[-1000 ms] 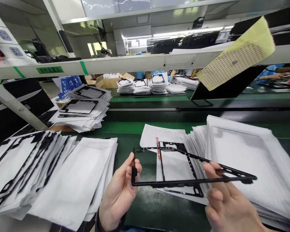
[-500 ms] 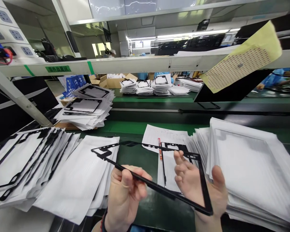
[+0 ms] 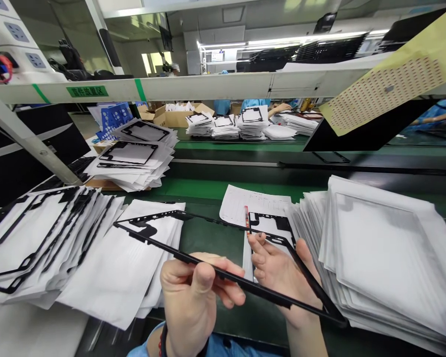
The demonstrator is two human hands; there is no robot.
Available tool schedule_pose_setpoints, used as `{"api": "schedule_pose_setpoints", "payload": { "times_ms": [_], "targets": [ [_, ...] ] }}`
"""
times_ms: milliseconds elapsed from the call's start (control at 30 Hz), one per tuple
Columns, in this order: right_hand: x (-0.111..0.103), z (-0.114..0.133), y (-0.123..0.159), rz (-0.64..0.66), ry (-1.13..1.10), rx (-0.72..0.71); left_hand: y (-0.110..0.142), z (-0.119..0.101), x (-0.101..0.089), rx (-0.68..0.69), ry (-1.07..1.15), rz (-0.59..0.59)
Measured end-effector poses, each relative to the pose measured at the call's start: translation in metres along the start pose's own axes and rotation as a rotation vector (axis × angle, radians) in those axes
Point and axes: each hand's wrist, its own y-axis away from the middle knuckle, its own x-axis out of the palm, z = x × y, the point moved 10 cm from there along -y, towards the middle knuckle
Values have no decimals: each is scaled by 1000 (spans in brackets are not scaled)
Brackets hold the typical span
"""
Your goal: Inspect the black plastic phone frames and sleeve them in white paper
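My left hand (image 3: 195, 292) pinches the near long edge of a thin black rectangular frame (image 3: 260, 289) between thumb and fingers. The frame is tilted above the bench, with small notches and tabs along its edges. Behind it, my right hand (image 3: 282, 277) has its palm up and fingers apart, fingertips at the far edge; whether they touch it I cannot tell. Below lies a second black frame (image 3: 282, 223) on white paper, partly hidden by my right hand. A red pen-like stick (image 3: 247, 213) and a printed sheet (image 3: 238, 201) are beside it.
White sheets stand in a thick stack (image 3: 386, 243) at right. Left are interleaved black frames and sheets (image 3: 40, 238), loose white sheets (image 3: 115, 263), and another pile (image 3: 134, 163). A pale shelf rail (image 3: 208, 87) crosses ahead; a yellow dotted sheet (image 3: 394, 94) hangs right. A co-worker's arm (image 3: 280, 108) shows beyond.
The frame has shifted left and nearer in view, with my left hand still on it. My right hand has moved left, inside the frame's outline. The view has tipped slightly downward.
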Motion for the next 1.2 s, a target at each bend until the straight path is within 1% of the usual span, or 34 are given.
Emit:
{"api": "schedule_pose_setpoints", "payload": {
  "times_ms": [67,200,300,400,467,567,633,700,833,900,933,1000,1067,1100,1133,1200],
  "targets": [
    [-1,-2,-1,6,22,7,-1,-3,-2,25,-5,-23],
    [-1,-13,-2,23,-16,47,-3,-7,-8,53,-31,-72],
    [0,-22,-1,20,-44,82,-6,-9,-18,74,-48,-131],
    [8,-24,3,60,-100,91,-13,-7,-29,56,17,-195],
    [15,-20,8,92,-108,67,-19,-1,-36,-8,114,-255],
    [21,-14,17,122,-78,26,-21,18,-49,-191,246,-430],
    [21,-9,24,133,-60,-4,-19,27,-54,-279,301,-529],
    [20,-4,30,137,-39,-39,-19,32,-55,-317,355,-552],
    [9,2,40,39,52,-38,-20,44,-53,-432,471,-514],
    [13,7,43,59,93,-76,-21,52,-53,-499,497,-467],
    [18,12,45,103,117,-119,-22,56,-52,-528,484,-420],
    [24,22,46,157,192,-216,-29,59,-49,-537,368,-243],
    [20,32,45,126,306,-292,-36,60,-46,-484,202,-45],
    [14,35,43,93,370,-307,-39,62,-46,-455,128,30],
    [9,38,41,76,436,-306,-41,65,-47,-436,71,82],
    [-4,38,35,62,569,-269,-46,73,-56,-432,-8,120]
  ]
}}
